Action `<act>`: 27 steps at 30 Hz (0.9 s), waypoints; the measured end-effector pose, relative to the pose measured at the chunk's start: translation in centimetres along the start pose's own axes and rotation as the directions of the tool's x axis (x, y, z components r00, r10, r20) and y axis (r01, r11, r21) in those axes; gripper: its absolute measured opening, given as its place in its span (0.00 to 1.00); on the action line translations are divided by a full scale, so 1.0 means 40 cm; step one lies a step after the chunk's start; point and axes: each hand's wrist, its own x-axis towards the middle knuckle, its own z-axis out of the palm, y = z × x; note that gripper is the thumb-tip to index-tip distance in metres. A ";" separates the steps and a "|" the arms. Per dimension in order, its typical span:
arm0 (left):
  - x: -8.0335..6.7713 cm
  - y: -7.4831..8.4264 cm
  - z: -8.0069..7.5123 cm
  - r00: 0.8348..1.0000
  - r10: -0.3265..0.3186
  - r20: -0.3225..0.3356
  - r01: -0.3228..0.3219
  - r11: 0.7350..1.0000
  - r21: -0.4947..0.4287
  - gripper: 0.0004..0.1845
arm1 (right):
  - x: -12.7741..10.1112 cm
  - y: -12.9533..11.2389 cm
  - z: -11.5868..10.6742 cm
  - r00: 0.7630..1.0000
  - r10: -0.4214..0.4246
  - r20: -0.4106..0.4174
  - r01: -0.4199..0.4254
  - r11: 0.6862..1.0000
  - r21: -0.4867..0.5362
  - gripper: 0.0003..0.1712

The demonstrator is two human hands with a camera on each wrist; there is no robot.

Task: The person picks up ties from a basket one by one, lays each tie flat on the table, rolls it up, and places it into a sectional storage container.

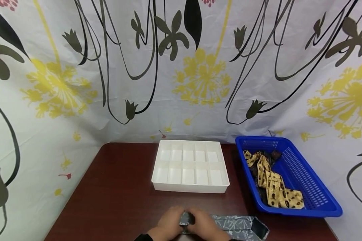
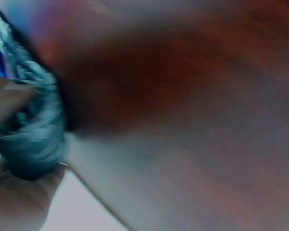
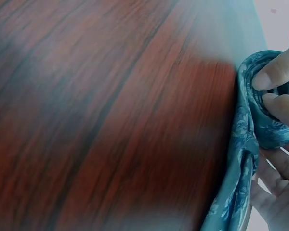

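Note:
A grey necktie point(image 1: 236, 222) with a pale leaf pattern lies across the near part of the table, its wide end with a dark patch pointing right. Its other end is wound into a roll point(image 3: 272, 132), which looks teal in the wrist views. My left hand point(image 1: 169, 223) grips the roll from the left, thumb side toward the other hand. From the right, my right hand point(image 1: 203, 225) pinches the same roll, with a thumb and finger at its coiled side. In the left wrist view the roll point(image 2: 36, 144) shows at the left edge between fingers, partly blurred.
Beyond the hands stands a white box point(image 1: 190, 188) divided into several compartments. A blue basket point(image 1: 325, 211) at the right holds a yellow patterned necktie point(image 1: 274, 187) and darker cloth. Behind the brown table point(image 1: 117, 187) hangs a floral curtain point(image 1: 181, 110).

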 end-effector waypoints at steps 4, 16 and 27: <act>-0.003 -0.035 0.016 0.997 0.035 -0.063 -0.050 0.964 -0.261 0.29 | 0.002 0.006 -0.009 1.000 -0.014 -0.019 0.013 1.000 -0.026 0.21; 0.006 -0.018 0.011 0.992 -0.019 -0.126 0.008 0.996 -0.089 0.15 | 0.016 0.001 -0.033 0.998 -0.051 -0.026 0.048 0.992 -0.116 0.21; 0.006 0.034 0.003 0.994 -0.094 -0.049 0.100 0.985 0.138 0.14 | -0.004 -0.003 -0.016 0.999 -0.016 -0.033 0.011 0.988 -0.151 0.24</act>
